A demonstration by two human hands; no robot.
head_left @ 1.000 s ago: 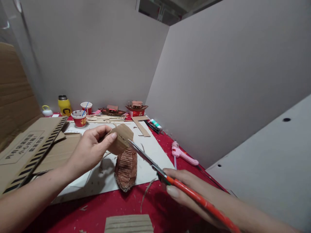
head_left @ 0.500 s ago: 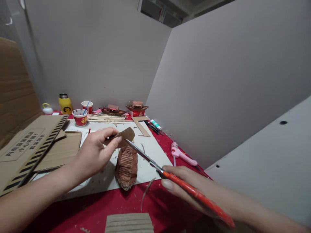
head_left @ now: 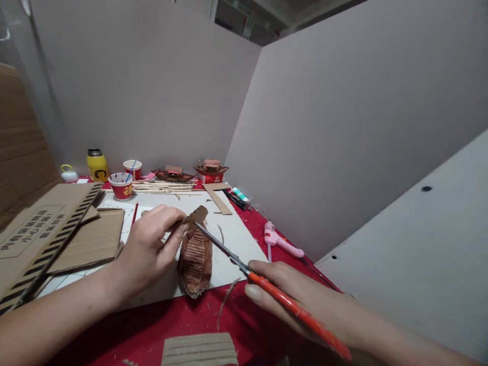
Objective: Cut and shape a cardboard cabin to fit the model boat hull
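My left hand (head_left: 158, 241) pinches a small piece of cardboard (head_left: 199, 215) between thumb and fingers, above the table. My right hand (head_left: 282, 290) is closed around the red handles of a pair of scissors (head_left: 229, 253). The blades point up and left, and their tip meets the lower edge of the cardboard piece. Below them a brown model boat hull (head_left: 195, 264) with a ribbed inside rests partly on a white sheet (head_left: 163, 290). The fingers of my right hand behind the handles are partly hidden.
Large cardboard sheets (head_left: 49, 218) lie at the left. Paper cups (head_left: 121, 189), a yellow bottle (head_left: 98, 165), thin wooden sticks (head_left: 163, 187) and two finished model boats (head_left: 211, 166) stand at the back. A pink glue gun (head_left: 282, 243) lies right; a ribbed cardboard piece (head_left: 199, 349) is in front.
The whole view has shifted slightly. The cardboard piece in my left hand is tilted a little differently, with the scissor tip still at its edge. Both hands keep their hold.
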